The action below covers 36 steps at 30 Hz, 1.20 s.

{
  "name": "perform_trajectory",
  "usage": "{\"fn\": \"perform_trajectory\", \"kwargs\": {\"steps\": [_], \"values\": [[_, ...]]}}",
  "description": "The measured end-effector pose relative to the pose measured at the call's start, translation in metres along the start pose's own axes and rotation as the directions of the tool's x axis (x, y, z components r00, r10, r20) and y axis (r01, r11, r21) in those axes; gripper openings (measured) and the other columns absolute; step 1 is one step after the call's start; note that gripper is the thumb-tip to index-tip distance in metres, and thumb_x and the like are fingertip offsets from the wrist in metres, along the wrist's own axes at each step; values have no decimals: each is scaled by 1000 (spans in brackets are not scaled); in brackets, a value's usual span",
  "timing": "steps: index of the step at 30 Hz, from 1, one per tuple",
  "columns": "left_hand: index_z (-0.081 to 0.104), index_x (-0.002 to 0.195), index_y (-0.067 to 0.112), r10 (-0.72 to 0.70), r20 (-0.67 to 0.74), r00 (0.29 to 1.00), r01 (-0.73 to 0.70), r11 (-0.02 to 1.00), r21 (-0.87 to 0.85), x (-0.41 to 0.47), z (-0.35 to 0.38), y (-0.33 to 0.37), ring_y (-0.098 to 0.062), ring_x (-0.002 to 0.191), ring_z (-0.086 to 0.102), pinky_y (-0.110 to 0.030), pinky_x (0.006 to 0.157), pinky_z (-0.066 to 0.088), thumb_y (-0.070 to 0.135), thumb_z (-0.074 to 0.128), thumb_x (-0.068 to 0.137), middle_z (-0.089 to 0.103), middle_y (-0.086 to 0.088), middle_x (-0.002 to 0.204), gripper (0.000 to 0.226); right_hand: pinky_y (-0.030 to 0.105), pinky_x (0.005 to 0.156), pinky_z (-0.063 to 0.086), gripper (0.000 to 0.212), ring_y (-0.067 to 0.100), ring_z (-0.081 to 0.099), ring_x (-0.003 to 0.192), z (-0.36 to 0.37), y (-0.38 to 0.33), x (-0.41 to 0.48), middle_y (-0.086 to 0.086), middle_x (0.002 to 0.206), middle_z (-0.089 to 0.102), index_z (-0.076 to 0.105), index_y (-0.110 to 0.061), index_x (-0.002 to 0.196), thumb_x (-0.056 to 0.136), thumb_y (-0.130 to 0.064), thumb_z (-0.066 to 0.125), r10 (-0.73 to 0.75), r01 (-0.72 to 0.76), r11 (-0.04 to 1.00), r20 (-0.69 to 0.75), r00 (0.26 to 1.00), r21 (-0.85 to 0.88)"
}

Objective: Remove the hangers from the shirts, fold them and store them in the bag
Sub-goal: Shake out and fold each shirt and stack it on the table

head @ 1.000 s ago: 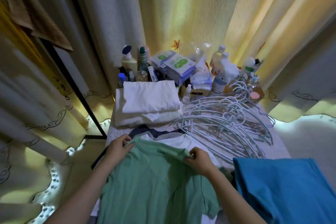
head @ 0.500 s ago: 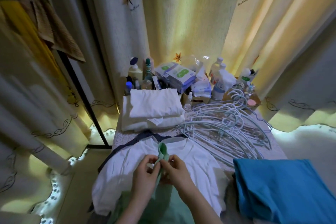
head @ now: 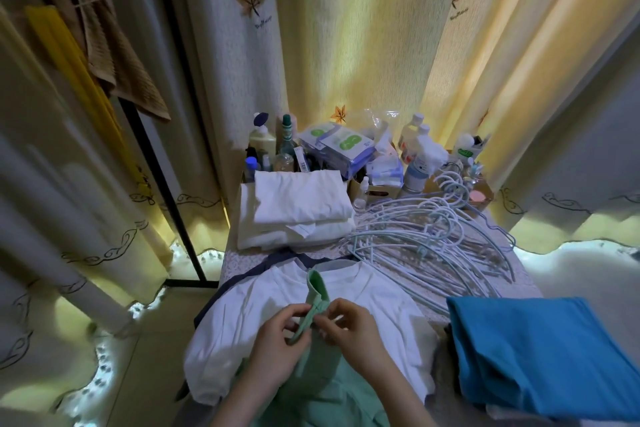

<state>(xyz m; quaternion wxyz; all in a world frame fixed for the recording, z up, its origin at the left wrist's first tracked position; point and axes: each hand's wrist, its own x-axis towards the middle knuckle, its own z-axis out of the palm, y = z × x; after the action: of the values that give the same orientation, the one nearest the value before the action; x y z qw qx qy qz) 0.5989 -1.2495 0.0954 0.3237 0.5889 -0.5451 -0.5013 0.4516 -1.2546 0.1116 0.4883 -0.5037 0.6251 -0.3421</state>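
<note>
Low at 6 o'clock, close to the body, the fingertips of the left hand and right hand meet. Both hands are curled and pinch the green shirt just below its neckband. The shirt is doubled lengthwise, so the collar loop stands up twd 12. Pinching there prob. keeps the two shoulders matched while the body hangs twd the lap. Looks like a half-fold in hand; no hanger visible in it.

Under it the white shirt lies flat, front up, w/ a navy garment edging out at its 10–11, prob. queued for folding. Further out at 12 sits the folded white stack, squared and parked off the work spot.

At 1–2 the hangers are heaped w/ hooks twd 1, prob. so they nest and don't snag cloth. At 3–4 lies blue fabric; bag or shirt, can't tell. Bottles crowd the far edge against the curtain.
</note>
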Motion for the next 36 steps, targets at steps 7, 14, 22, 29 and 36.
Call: {"fn": "perform_trajectory", "kwargs": {"steps": [7, 14, 22, 29, 36], "values": [[53, 100, 39, 20, 165, 986, -19, 1000, -7, -10, -10, 0, -5, 95, 64, -24, 84, 50, 12, 63, 87, 70, 16, 101, 31, 4, 93, 29, 24, -2, 38, 118, -15, 14, 0, -21, 121, 52, 71, -25, 102, 79, -32, 74, -421, 454, 810, 169, 891, -371], [52, 78, 35, 166, 170, 971, -189, 973, 131, -9, -36, 5, -3, 89, 60, -19, 78, 43, 20, 66, 86, 63, 14, 86, 22, 19, 68, 40, 14, 3, 51, 73, -33, -17, 20, -6, 77, 55, 63, -7, 85, 87, -20, 67, -463, 464, 838, 76, 883, -285], [70, 94, 48, 401, -68, 913, -393, 913, 111, 9, -73, 68, 10, 100, 56, -2, 83, 41, 28, 64, 87, 63, 29, 102, 22, 10, 61, 37, 10, 2, 50, 66, -62, -115, 42, -12, 71, 54, 60, -8, 83, 85, -14, 68, -691, 689, 640, 139, 710, -341], [64, 96, 38, 455, -34, 890, -456, 888, -56, 18, -70, 151, 8, 97, 58, -4, 74, 46, 68, 68, 60, 61, 21, 101, 46, 10, 64, 45, 11, -2, 57, 72, -99, -230, 29, -15, 77, 60, 61, -18, 83, 82, -26, 68, -807, 803, 489, 171, 565, -341], [72, 85, 34, 551, -112, 827, -562, 805, -192, 36, -79, 185, -5, 93, 66, -22, 81, 52, 47, 76, 56, 72, 7, 96, 32, 14, 61, 43, 8, 2, 54, 68, -138, -293, 22, -14, 76, 61, 62, -17, 82, 83, -20, 69, -849, 831, 424, 162, 503, -359]]}}
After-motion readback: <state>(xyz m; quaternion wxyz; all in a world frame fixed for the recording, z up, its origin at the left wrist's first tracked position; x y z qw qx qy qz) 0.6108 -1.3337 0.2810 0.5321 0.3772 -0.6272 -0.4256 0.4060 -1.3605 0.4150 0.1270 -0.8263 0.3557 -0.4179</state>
